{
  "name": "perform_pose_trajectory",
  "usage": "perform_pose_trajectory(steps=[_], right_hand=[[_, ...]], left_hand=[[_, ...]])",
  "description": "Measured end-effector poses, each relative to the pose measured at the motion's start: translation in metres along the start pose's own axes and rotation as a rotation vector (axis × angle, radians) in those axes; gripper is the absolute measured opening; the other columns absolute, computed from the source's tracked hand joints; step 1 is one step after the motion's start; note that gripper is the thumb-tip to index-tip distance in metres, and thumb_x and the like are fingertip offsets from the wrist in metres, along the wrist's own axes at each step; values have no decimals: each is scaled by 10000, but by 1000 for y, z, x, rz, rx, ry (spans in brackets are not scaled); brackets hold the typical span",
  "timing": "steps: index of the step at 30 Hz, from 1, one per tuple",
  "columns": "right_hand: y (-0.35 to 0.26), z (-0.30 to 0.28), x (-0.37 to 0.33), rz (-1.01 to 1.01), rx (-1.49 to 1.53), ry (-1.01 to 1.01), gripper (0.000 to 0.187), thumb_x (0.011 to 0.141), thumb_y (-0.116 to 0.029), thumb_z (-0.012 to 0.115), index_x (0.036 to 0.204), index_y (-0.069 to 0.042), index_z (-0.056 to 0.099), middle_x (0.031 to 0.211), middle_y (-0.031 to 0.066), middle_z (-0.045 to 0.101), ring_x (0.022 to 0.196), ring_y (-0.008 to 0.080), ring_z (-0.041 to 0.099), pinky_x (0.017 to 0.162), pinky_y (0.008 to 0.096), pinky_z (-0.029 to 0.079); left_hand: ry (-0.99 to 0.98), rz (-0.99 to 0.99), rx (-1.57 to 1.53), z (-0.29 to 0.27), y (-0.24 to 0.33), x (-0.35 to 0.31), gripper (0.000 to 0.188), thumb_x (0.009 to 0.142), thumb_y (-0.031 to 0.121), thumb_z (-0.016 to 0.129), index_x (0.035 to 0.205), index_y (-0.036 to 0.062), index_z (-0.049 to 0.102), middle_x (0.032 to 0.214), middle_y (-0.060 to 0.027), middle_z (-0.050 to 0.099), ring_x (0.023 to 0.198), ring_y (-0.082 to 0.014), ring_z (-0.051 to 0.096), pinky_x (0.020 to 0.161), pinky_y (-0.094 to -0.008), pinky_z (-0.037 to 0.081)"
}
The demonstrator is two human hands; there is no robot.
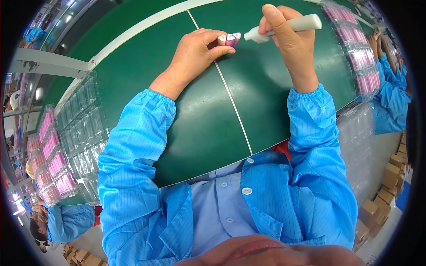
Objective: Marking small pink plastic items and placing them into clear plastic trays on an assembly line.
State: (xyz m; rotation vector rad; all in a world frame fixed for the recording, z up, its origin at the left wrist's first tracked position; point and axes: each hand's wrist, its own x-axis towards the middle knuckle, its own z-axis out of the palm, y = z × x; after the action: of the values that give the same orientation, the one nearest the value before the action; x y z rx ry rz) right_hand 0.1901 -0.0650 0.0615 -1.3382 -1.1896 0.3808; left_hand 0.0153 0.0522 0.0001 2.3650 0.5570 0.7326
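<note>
My left hand [194, 52] pinches a few small pink tubes [230, 42] with whitish ends between thumb and fingers, above the green tabletop [199, 119]. The pale ends face up and to the right; what the tubes are exactly is too small to tell. In my right hand [295, 51] is a white squeeze bottle [307, 23], lying nearly level with my fingers wrapped round it. Its narrow nozzle points left at the tubes, a short gap away from them.
At the left edge stand clear plastic blister trays [82, 128], with trays of pink tubes [51, 150] beyond. More filled pink trays [355, 48] line the right, above stacked clear trays [361, 137]. Co-workers in blue sleeves [392, 88] sit on both sides. A white metal bar [51, 62] juts in far left.
</note>
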Motion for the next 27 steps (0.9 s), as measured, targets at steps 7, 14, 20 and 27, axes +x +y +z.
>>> perform_pose_trajectory(steps=[7, 14, 20, 27], right_hand=[[31, 16, 24, -612, 646, -190, 320, 977, -204, 614, 698, -48, 629, 654, -2, 591, 613, 61, 514, 550, 230, 395], [2, 5, 3, -33, 105, -75, 333, 976, -240, 634, 699, -54, 627, 665, -16, 592, 619, 55, 510, 548, 225, 388], [4, 6, 4, -21, 119, -93, 327, 976, -239, 634, 701, -63, 621, 662, -14, 591, 619, 54, 512, 551, 223, 394], [8, 20, 4, -50, -8, -117, 363, 969, -294, 641, 692, -61, 608, 651, -1, 592, 588, 50, 487, 506, 227, 354]], left_hand=[[41, 62, -35, 6, -4, 2, 356, 782, 315, 800, 1026, 68, 721, 810, -100, 664, 731, -244, 627, 666, -345, 510], [29, 48, -37, 3, -3, 0, 352, 790, 311, 795, 1029, 64, 720, 833, -98, 669, 747, -240, 631, 690, -343, 519], [24, 51, -55, 3, -3, -1, 341, 802, 302, 786, 1035, 63, 718, 848, -95, 672, 765, -237, 633, 693, -341, 521], [-37, 26, -58, -2, 1, -1, 316, 821, 249, 779, 1067, 64, 707, 854, -100, 668, 790, -222, 643, 710, -323, 529]])
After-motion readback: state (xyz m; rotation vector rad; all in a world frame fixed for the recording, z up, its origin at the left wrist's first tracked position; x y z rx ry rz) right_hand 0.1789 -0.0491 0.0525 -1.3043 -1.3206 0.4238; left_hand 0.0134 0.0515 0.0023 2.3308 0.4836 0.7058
